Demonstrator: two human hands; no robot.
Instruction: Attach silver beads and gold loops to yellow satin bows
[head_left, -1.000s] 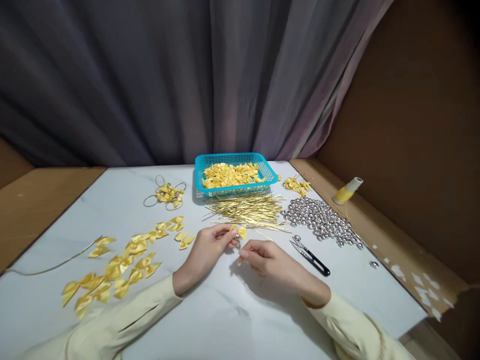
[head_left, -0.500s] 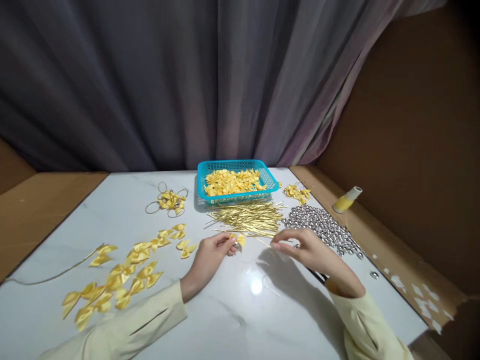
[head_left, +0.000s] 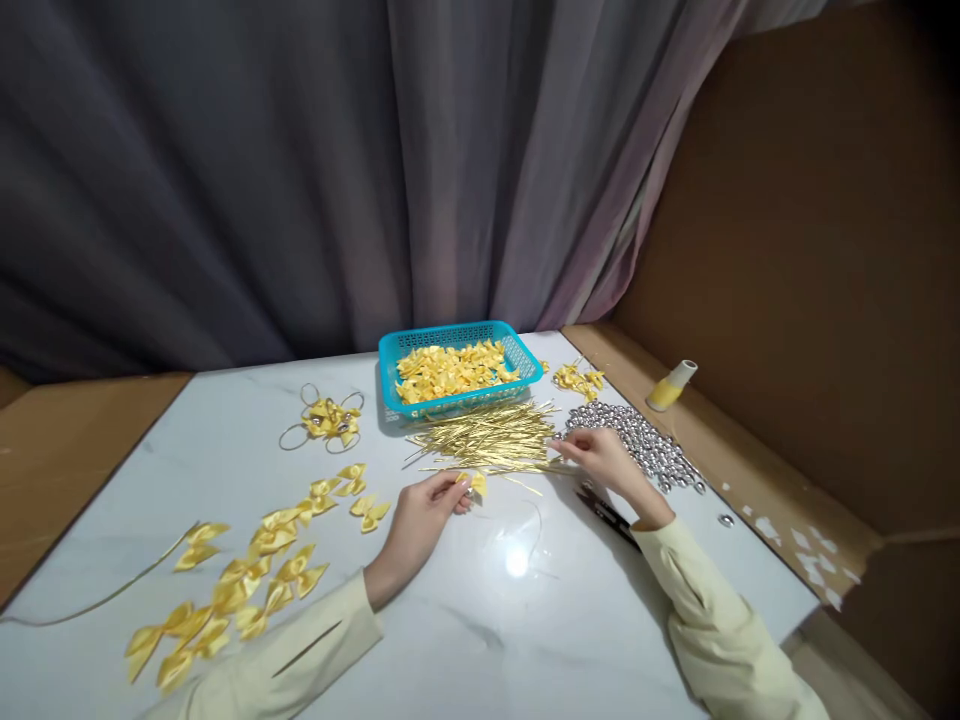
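Observation:
My left hand [head_left: 424, 515] pinches a small yellow ribbon bow [head_left: 475, 484] just above the white table, with a small silver bell seemingly at its fingertips. My right hand [head_left: 600, 462] reaches out to the right edge of a pile of gold twist ties [head_left: 487, 438], fingertips together on the ties beside a heap of silver bells [head_left: 645, 442]. Whether a tie is gripped is hard to tell. A thin wire [head_left: 529, 525] lies on the table between the hands.
A blue basket [head_left: 390, 385] of yellow bows stands behind the ties. Loose yellow bows [head_left: 247, 565] spread at the left, a looped bunch [head_left: 326, 420] farther back. Black snips [head_left: 607, 512] lie under my right wrist. A yellow spool [head_left: 670, 386] sits on the wooden ledge.
My right hand left the bow and moved right and away to the edge of the gold ties. My left hand kept hold of the bow. The camera view shifted slightly.

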